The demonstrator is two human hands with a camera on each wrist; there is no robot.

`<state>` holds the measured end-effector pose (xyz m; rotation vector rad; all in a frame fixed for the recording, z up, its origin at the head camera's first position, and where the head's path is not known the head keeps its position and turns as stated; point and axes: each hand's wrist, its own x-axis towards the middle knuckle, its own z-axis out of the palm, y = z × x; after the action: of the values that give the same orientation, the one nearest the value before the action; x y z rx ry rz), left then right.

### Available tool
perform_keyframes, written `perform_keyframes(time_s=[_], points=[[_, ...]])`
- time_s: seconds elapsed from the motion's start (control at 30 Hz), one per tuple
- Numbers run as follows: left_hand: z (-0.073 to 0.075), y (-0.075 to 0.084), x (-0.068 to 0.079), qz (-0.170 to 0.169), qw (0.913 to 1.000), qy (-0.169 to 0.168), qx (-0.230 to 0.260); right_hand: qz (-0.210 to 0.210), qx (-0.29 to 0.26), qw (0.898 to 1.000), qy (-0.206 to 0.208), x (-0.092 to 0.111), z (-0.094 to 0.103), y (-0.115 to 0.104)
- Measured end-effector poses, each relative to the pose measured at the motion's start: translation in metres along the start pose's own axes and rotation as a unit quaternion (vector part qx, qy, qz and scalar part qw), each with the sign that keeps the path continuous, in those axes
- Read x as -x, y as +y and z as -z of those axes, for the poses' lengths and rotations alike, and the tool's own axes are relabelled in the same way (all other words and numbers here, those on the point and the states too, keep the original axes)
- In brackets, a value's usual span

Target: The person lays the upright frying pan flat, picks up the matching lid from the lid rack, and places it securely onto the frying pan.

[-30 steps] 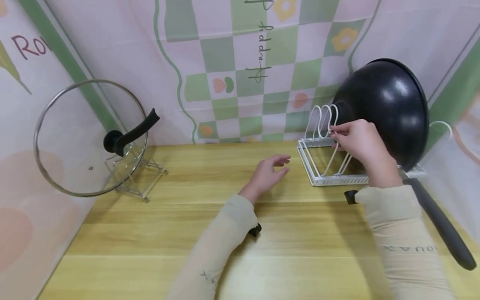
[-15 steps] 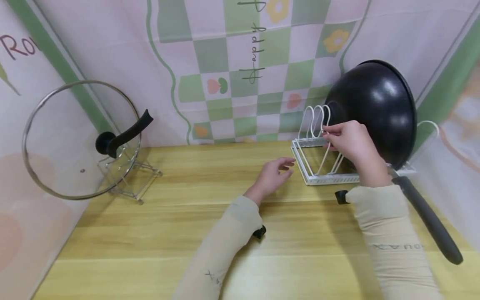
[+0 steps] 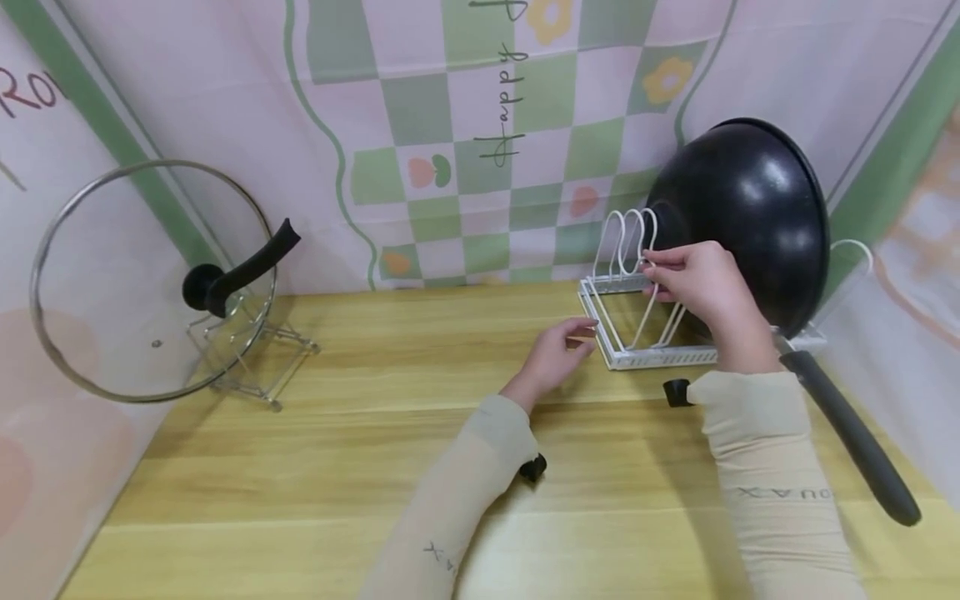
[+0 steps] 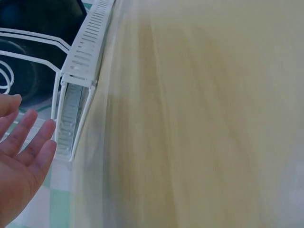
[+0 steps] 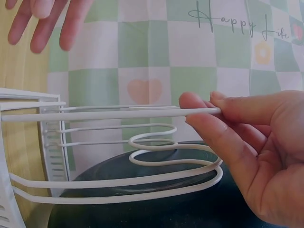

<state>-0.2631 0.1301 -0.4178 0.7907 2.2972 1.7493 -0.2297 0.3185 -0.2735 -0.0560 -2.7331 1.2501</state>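
Note:
A white pot rack [image 3: 652, 358] with upright wire loops stands at the right of the wooden table. My right hand [image 3: 708, 275] pinches one wire divider [image 5: 109, 115] of it between thumb and fingers, as the right wrist view shows. Beside the rack's left end is my left hand [image 3: 557, 354], its fingers loosely extended and the fingertips right at the frame's edge. The left wrist view has this hand [image 4: 21, 166] with fingers spread, gripping nothing. A black wok [image 3: 750, 217] leans on its side behind my right hand, its underside facing left.
The wok's long dark handle [image 3: 851, 437] juts toward the front right, past my right sleeve. At the left, a glass lid [image 3: 97, 275] with a black handle [image 3: 251, 271] stands upright in a metal wire stand [image 3: 270, 396]. A patterned cloth [image 3: 420, 125] covers the back wall.
My left hand has moved right, up to the rack's left end. My right hand keeps its pinch on the wire divider. The head view has turned slightly to the right.

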Motion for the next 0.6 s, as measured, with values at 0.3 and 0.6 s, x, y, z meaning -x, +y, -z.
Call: perform_keyframes(time_s=[0.3,0.6], points=[[-0.017,0.006,-0.009,-0.015,0.9997,-0.015,0.01,0.001,-0.006,1.0,-0.002,0.0,0.002,-0.001],[-0.027,0.009,-0.012,-0.024,0.9979,-0.054,-0.025,-0.008,-0.006,1.0,-0.012,0.0,0.005,0.001]])
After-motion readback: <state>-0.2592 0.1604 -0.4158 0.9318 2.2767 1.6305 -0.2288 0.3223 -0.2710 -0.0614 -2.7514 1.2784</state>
